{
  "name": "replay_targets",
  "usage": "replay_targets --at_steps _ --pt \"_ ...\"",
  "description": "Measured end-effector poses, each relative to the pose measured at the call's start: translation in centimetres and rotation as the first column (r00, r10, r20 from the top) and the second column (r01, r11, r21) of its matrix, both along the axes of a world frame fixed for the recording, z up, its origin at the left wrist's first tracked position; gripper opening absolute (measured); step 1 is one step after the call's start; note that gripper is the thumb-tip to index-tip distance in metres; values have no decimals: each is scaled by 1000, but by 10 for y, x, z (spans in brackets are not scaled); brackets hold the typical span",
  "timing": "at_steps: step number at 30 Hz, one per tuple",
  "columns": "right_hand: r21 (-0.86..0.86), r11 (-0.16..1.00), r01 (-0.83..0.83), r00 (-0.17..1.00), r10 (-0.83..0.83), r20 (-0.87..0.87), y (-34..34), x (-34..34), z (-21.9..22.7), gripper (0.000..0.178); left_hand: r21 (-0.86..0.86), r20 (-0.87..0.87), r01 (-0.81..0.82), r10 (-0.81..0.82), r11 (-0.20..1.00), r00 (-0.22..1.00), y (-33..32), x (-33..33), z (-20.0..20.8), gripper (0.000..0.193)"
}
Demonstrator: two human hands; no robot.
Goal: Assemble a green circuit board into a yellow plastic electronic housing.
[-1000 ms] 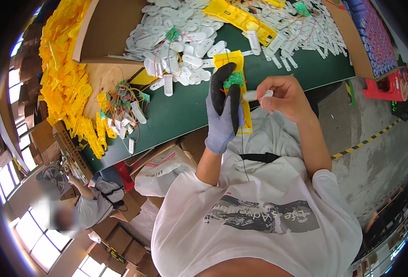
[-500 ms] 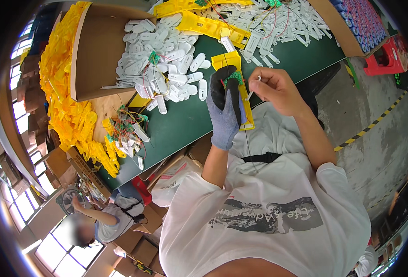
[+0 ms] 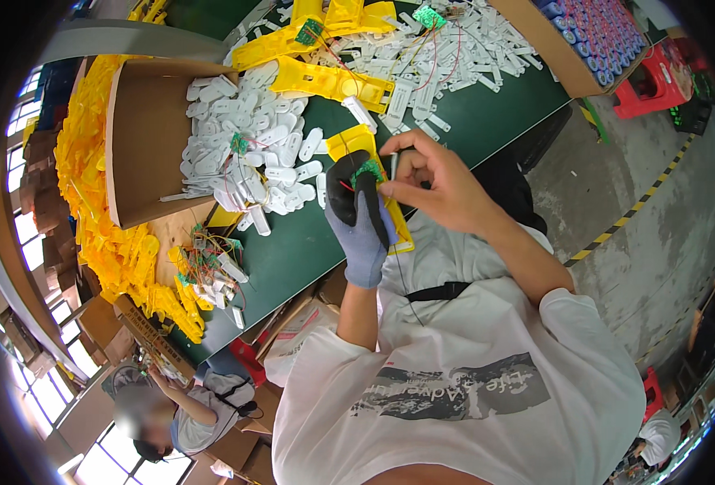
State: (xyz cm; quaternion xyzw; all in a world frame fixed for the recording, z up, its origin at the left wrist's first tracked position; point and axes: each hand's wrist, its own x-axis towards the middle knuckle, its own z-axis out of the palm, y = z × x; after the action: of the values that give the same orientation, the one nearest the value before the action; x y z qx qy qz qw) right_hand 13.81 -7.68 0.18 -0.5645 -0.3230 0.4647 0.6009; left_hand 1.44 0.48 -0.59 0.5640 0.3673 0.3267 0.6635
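Observation:
My left hand [image 3: 362, 242], in a grey glove with black fingertips, is closed around a long yellow plastic casing [image 3: 349, 143]. A green circuit board [image 3: 367, 172] with a red wire lies at the casing, under the gloved thumb and fingers. Bare, my right hand [image 3: 445, 184] is beside the casing's right edge, its index finger curved above and the thumb near the board. Between those fingers shows a slim whitish piece [image 3: 394, 166], too small to name. A thin dark wire hangs below the casing across my lap.
White plastic covers [image 3: 268, 153] spill from a tipped cardboard box [image 3: 143, 145]. Yellow casings [image 3: 99, 186] are heaped at left, near wired boards [image 3: 204, 259]. Flat white strips [image 3: 446, 56] lie at the back, beside a carton of blue cylindrical cells [image 3: 592, 40]. Another person sits lower left.
My right hand has opened its index finger outward and its thumb has come closer to the board. My left hand keeps its hold on the casing. The whole view has shifted slightly.

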Motion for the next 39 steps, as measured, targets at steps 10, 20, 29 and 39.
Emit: replay_targets --at_steps 10,20,29,39 --pt "85 962 258 965 -254 -60 -1 -14 -8 42 147 -52 -42 50 988 997 -4 10 1 21" --pt "242 958 157 885 -245 397 -1 -13 -3 37 212 -121 27 -1 977 993 -4 5 -3 26" --pt "162 957 241 967 -251 42 -1 -23 -13 36 356 -67 6 19 934 998 -8 7 -1 22" --pt "161 967 199 979 -187 -87 -1 -22 -7 38 470 -60 18 12 882 998 -6 6 -9 25"
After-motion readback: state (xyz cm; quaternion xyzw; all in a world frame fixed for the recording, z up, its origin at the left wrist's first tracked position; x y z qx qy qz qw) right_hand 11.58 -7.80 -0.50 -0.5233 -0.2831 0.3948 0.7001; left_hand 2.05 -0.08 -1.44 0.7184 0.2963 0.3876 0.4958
